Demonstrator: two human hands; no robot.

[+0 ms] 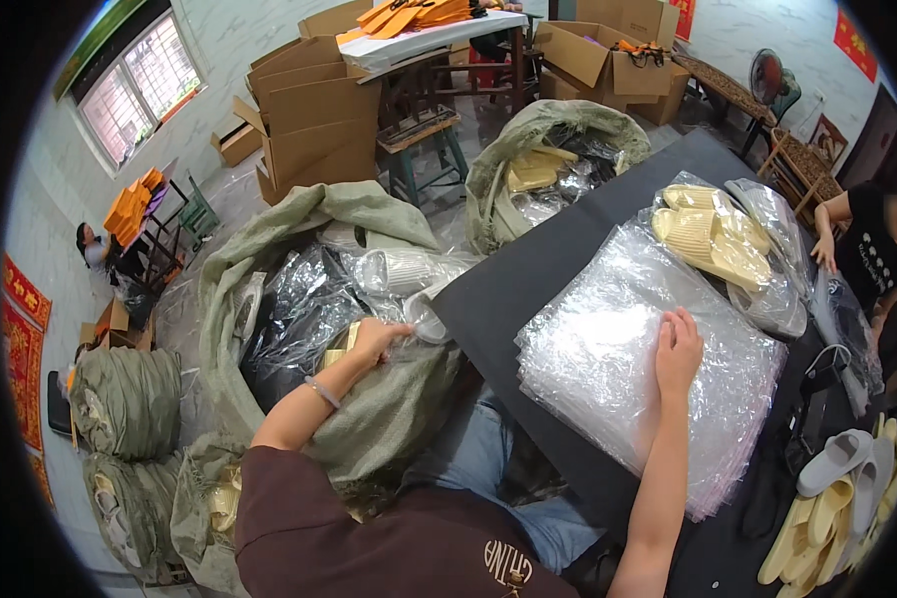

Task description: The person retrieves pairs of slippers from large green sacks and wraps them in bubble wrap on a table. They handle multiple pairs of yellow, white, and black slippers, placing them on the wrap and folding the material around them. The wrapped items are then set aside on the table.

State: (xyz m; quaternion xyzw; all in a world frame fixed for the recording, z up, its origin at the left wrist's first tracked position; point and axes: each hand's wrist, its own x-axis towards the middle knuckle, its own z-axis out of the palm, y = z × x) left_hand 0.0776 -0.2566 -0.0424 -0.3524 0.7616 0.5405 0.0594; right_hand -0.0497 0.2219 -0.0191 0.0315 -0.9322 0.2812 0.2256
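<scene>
My left hand is over the near right side of a large green woven sack, its fingers closed on the clear plastic bag around a pair of white slippers. The fingertips are partly hidden. More slippers in shiny clear wrapping lie inside the sack, a cream one under my wrist. My right hand rests with fingers extended on a thick stack of flat clear plastic bags on the black table. Beyond that stack lie bagged pale-yellow slippers.
Loose grey slippers and yellow slippers sit at the table's near right. A co-worker is across the right side. Another woven sack stands behind the table, with cardboard boxes farther back. Filled sacks are stacked at left.
</scene>
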